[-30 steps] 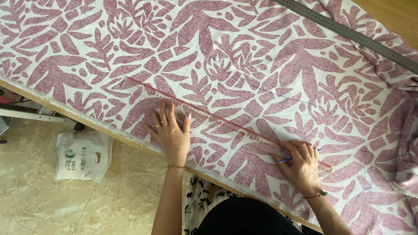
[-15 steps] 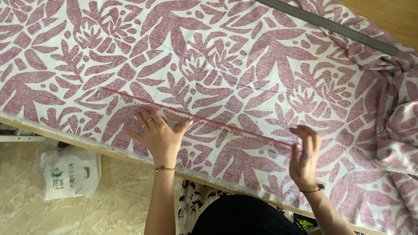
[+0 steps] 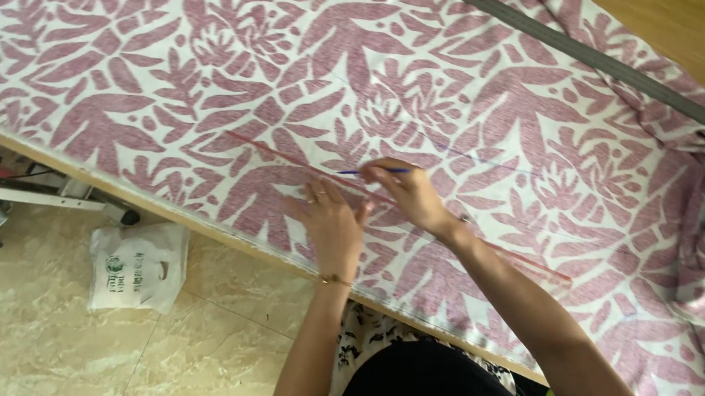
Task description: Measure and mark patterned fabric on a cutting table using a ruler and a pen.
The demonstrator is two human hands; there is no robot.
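The right hand (image 3: 406,196) pinches a thin blue pen (image 3: 371,172), fingers closed on it, with the tip lying on the fabric just left of the hand. How the fingers sit on the pen is hard to make out, since the hand covers most of its shaft. The left hand (image 3: 331,224) lies flat with fingers spread, palm down on a long clear ruler (image 3: 283,157) with a reddish edge, holding nothing. The ruler runs from the far left towards the near right, and both hands and the right forearm hide its middle. All of this rests on a pink and white leaf-patterned fabric (image 3: 155,96) spread over a table; its right end bunches up and is cut off. A grey metal straightedge (image 3: 565,42) lies across the far side. On the tiled floor (image 3: 67,375) at the near left lies a white plastic bag (image 3: 138,267).
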